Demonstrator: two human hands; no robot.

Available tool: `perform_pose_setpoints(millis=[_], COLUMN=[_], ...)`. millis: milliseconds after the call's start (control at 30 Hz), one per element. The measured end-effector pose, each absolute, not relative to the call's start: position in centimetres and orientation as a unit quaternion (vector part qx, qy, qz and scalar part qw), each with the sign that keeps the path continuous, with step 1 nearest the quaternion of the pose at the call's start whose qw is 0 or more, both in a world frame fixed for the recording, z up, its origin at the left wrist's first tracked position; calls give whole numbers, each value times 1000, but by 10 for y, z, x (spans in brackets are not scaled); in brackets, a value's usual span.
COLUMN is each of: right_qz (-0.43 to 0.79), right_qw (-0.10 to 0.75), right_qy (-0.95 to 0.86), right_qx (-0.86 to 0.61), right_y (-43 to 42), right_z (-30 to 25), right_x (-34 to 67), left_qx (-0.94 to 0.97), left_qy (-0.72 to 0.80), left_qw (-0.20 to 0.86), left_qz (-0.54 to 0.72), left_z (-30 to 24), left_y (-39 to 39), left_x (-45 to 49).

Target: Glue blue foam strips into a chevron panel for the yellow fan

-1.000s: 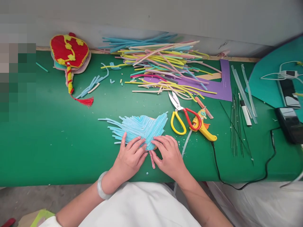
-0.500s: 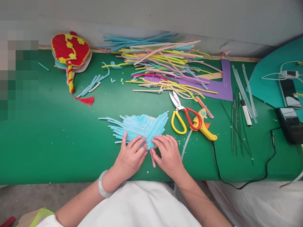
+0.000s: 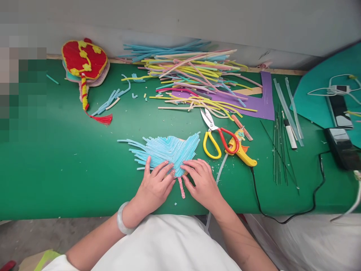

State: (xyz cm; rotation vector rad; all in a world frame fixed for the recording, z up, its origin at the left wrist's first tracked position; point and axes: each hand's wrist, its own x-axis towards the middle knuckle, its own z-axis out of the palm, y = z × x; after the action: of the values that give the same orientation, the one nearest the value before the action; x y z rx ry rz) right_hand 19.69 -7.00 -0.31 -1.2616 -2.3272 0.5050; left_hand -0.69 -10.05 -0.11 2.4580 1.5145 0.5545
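A fan-shaped piece covered with light blue pipe cleaners (image 3: 169, 146) lies in front of me, loose ends sticking out at its left. A pink wrapped handle (image 3: 182, 188) points toward me from its lower edge. My left hand (image 3: 156, 184) rests on the lower left of the fan, fingers spread and fingertips pressing the blue strips near the centre. At the lower right edge, my right hand (image 3: 201, 182) has bent fingers on top and its thumb close to the rim, beside the handle. The thumb's contact underneath is hidden.
Scissors (image 3: 218, 131) overlap a yellow glue gun (image 3: 242, 152) on the right, its black cord trailing off. Behind lies a pile of coloured pipe cleaners (image 3: 191, 71) on purple sheet (image 3: 267, 101). A red fan (image 3: 84, 60) is back left; green wires (image 3: 279, 150) lie right.
My right thumb has shifted up, off the handle's side to the fan's rim, so more of the pink handle shows. My left hand and the fan have hardly moved.
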Motion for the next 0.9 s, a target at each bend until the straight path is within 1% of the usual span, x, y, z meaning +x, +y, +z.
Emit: perform_pose_setpoints(millis=[233,467,633,900], right_qz=[166,170,139,96], right_qw=[241,256,292,318], right_qy=[-831,-825,-808,-769], right_qx=[-473,-475,-493,-546], right_y=[-72,-74,-72,-78], right_z=[-1,1,-3,-6], right_x=[189,191,199,211], left_qx=[833,858,863,865], left_qy=[508,479,477,478], left_qw=[90,83,71,51], left_qz=[198,166,151,140], left_z=[0,4,6,4], left_y=[-100,-102,-102,-103], left_x=[-6,-11,-10,-7])
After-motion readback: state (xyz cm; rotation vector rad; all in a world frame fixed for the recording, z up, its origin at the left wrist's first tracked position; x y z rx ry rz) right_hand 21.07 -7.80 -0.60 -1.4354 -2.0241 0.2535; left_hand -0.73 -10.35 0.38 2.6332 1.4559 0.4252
